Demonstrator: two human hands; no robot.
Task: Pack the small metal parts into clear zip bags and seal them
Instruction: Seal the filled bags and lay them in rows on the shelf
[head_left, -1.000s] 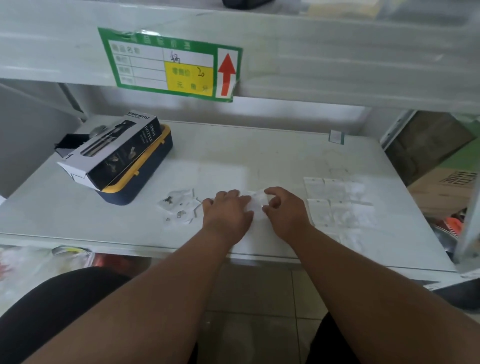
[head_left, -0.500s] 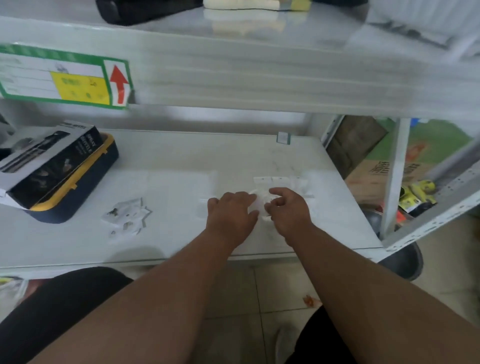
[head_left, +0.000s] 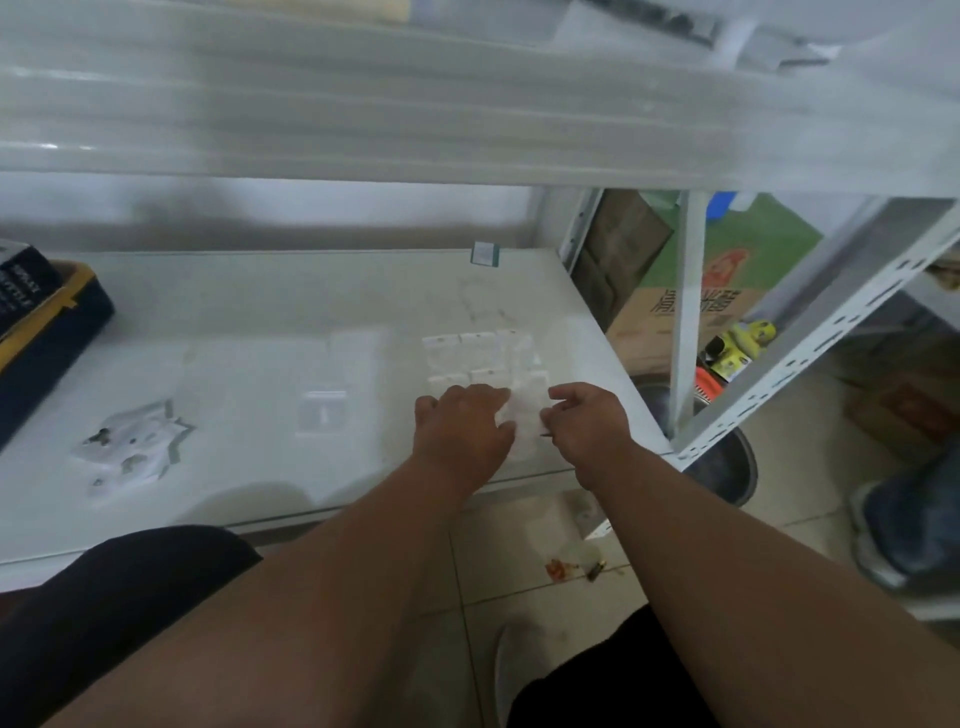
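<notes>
Both hands have shifted right along the white shelf (head_left: 270, 312), toward the rows of flat zip bags (head_left: 480, 353). Left hand (head_left: 462, 431) and right hand (head_left: 584, 423) sit close together, each pinching one clear zip bag (head_left: 527, 410) between them. Loose bagged metal parts (head_left: 132, 441) lie well to the left.
</notes>
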